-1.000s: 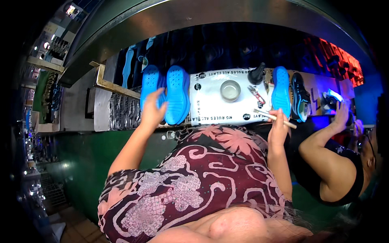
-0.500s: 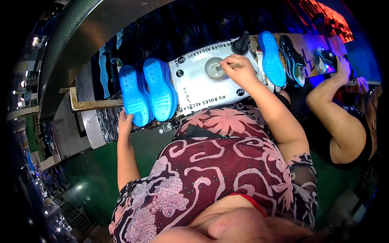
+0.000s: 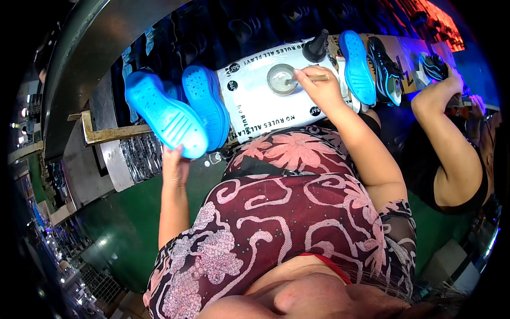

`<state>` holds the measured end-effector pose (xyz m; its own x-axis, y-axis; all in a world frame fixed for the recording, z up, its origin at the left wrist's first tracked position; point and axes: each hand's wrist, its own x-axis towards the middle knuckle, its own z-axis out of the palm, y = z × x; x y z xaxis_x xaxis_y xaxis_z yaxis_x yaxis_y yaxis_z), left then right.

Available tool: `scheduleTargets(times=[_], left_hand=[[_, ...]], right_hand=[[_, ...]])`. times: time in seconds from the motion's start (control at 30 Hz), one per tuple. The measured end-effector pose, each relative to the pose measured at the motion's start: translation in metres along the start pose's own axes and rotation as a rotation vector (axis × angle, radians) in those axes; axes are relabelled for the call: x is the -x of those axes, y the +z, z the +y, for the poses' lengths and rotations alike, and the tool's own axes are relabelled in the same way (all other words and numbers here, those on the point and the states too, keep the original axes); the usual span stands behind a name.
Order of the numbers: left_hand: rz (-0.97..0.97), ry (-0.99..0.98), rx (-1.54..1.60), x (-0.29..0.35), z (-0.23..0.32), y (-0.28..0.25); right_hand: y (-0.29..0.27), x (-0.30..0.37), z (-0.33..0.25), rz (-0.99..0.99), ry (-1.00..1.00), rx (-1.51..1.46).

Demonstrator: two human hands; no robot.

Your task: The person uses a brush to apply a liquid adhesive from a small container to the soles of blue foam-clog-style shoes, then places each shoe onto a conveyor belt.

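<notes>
My left hand (image 3: 176,162) is closed on the heel end of a blue shoe sole (image 3: 169,119), lifted and tilted above the stack at the left. Beside it lies a stack of blue soles (image 3: 204,90). In my right hand (image 3: 321,87) is a brush (image 3: 313,78), its handle pinched between thumb and fingers and its tip in a round cup (image 3: 280,87) of whitish liquid. The cup stands on a white printed plastic sheet (image 3: 255,114). Right of the sheet, a single blue sole (image 3: 356,69) lies next to a black and blue shoe (image 3: 383,72).
A dark cone-shaped bottle (image 3: 316,49) stands behind the cup. At left are a wooden bar (image 3: 114,134) and a curved metal rail (image 3: 101,32). A co-worker's hand (image 3: 451,85) at right touches another dark shoe (image 3: 433,66).
My left hand has picked the top sole off the left stack and raised it toward me, tilted. The brush, held at the cup before, now dips into it at a changed angle.
</notes>
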<state>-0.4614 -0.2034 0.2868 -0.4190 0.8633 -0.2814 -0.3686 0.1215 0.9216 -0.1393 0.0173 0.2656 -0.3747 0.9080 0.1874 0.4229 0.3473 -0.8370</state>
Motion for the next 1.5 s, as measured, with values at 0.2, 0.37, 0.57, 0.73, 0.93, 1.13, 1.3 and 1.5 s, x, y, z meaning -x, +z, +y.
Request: scheduleTargets(times=[0.2, 0.37, 0.57, 0.73, 0.93, 1.13, 1.3, 1.5], left_hand=[[0.013, 0.187, -0.214, 0.001, -0.010, 0.066], [-0.046, 0.395, -0.342, -0.013, -0.012, 0.113], [-0.174, 0.577, -0.341, -0.030, -0.013, 0.149], [-0.162, 0.619, -0.401, -0.024, -0.013, 0.161], [-0.171, 0.696, -0.410, -0.021, -0.015, 0.159], [-0.188, 0.891, -0.567, -0.029, -0.019, 0.150], [-0.205, 0.942, -0.604, -0.029, -0.021, 0.147], [-0.210, 0.955, -0.606, -0.031, -0.020, 0.144]], right_hand=[[-0.011, 0.005, -0.005, 0.181, 0.152, -0.296], [-0.034, 0.020, -0.026, 0.175, 0.219, -0.564], [-0.043, 0.052, -0.074, 0.081, -0.040, -0.452], [-0.037, 0.044, -0.083, 0.120, -0.465, -0.123], [-0.037, 0.046, -0.083, 0.031, -0.413, -0.035], [-0.041, 0.047, -0.083, 0.103, -0.369, -0.112], [-0.034, 0.041, -0.083, 0.080, -0.468, -0.065], [-0.037, 0.043, -0.082, 0.112, -0.454, -0.036]])
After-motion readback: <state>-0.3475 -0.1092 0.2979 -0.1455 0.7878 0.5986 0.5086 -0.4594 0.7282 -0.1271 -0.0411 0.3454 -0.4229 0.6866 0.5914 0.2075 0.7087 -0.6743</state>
